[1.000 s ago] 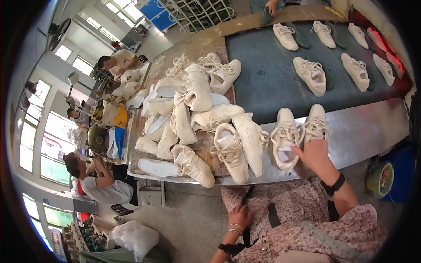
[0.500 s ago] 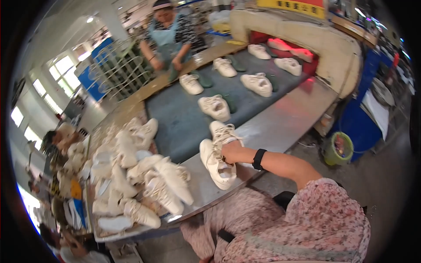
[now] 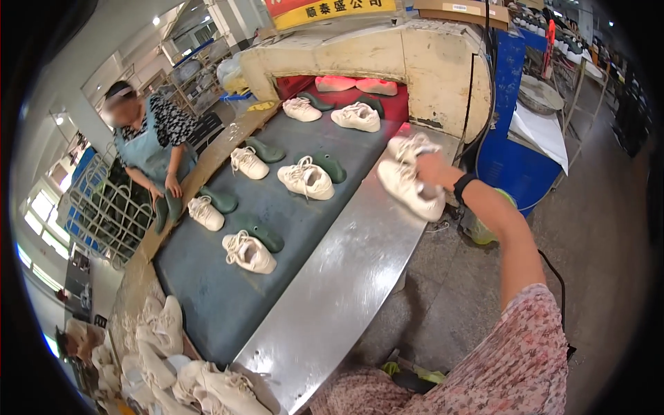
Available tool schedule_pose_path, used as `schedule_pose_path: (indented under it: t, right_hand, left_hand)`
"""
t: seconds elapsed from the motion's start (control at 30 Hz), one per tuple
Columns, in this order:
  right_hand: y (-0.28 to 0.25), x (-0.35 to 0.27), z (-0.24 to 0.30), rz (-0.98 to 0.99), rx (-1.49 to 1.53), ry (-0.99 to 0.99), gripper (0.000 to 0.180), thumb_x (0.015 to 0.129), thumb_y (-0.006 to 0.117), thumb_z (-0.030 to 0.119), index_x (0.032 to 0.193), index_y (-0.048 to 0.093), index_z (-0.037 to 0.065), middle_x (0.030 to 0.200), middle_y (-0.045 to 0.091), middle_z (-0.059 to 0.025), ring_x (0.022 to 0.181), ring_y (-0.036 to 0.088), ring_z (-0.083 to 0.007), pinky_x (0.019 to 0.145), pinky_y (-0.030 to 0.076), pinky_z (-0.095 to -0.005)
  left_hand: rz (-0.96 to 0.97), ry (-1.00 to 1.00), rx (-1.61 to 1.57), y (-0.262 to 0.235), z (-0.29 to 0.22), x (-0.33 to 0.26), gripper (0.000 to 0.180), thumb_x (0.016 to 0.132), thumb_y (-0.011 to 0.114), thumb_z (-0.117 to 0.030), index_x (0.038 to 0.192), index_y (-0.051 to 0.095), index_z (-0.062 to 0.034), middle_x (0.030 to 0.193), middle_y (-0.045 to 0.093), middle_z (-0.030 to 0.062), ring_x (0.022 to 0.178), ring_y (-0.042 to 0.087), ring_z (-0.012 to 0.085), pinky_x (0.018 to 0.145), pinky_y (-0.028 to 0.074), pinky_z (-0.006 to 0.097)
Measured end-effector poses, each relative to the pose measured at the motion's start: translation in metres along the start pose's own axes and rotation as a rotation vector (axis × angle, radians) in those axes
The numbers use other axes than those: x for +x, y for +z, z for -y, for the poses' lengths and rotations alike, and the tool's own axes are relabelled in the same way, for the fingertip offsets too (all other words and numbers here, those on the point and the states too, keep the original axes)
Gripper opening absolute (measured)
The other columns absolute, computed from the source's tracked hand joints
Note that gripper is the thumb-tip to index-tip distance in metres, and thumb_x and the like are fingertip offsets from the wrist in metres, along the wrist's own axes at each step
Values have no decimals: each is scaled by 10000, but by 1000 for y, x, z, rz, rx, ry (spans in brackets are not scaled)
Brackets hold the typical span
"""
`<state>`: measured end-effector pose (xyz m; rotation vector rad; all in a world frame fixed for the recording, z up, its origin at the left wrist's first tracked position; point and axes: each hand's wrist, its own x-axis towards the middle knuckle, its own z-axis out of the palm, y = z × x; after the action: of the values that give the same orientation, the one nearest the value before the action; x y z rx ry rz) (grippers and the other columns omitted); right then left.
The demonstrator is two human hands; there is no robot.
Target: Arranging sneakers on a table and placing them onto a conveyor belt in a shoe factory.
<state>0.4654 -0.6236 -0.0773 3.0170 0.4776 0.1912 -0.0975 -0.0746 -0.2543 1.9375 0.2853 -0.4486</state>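
Note:
My right hand (image 3: 430, 173) is stretched out to the upper right, holding a pair of cream-white sneakers (image 3: 409, 185) in the air above the far end of the shiny metal table edge (image 3: 346, 277). A black band sits on that wrist. My left hand is out of sight. Beside the metal edge runs a dark grey conveyor belt (image 3: 207, 297) carrying several cream sneakers (image 3: 247, 252) and dark green shoe lasts (image 3: 259, 235).
The belt leads into a cream oven tunnel (image 3: 415, 62) with a red glow inside. A person in a blue apron (image 3: 149, 149) stands across the belt, hands on a green last. A heap of cream sneakers (image 3: 173, 366) lies at lower left. A blue cabinet (image 3: 519, 159) stands right.
My right hand has lifted the pair of sneakers off the metal table edge and carried it up and to the right, toward the oven end. My view has swung right as well.

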Motion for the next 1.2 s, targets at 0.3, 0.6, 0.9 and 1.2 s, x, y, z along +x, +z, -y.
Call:
schedule_pose_path:
  t: [0.3, 0.6, 0.9, 1.2]
  right_hand:
    - [9, 50, -78, -81, -22, 616, 280, 814, 615, 269, 1024, 691, 101, 1031, 676, -105, 1080, 582, -264, 906, 413, -491]
    - [107, 91, -159, -639, -44, 56, 501, 876, 602, 405, 1117, 590, -34, 1081, 602, -277, 1078, 543, -419, 948, 420, -471]
    - [13, -38, 189, -149, 264, -990, 506, 864, 642, 315, 1263, 532, 24, 1295, 525, -193, 1205, 491, -339, 1043, 360, -412]
    - [-96, -228, 628, 486, 1092, -1008, 727, 754, 736, 385, 1266, 475, -60, 1216, 558, -205, 1116, 550, -292, 960, 433, -364]
  left_hand:
    - [37, -223, 92, -94, -39, -9, 387, 863, 555, -128, 1234, 581, -19, 930, 685, 102, 865, 655, 196, 745, 505, 333]
    - [-263, -791, -220, 110, -143, -287, 385, 884, 510, -71, 1261, 551, -10, 935, 675, 94, 842, 641, 147, 739, 508, 288]
    - [-526, -358, 304, 47, -159, -277, 358, 898, 587, -258, 1166, 585, -20, 1014, 651, 197, 912, 635, 310, 790, 506, 372]
    - [-1277, -218, 33, -65, -81, -210, 659, 755, 763, -326, 1179, 470, 84, 1142, 589, 259, 1067, 584, 333, 922, 448, 372]
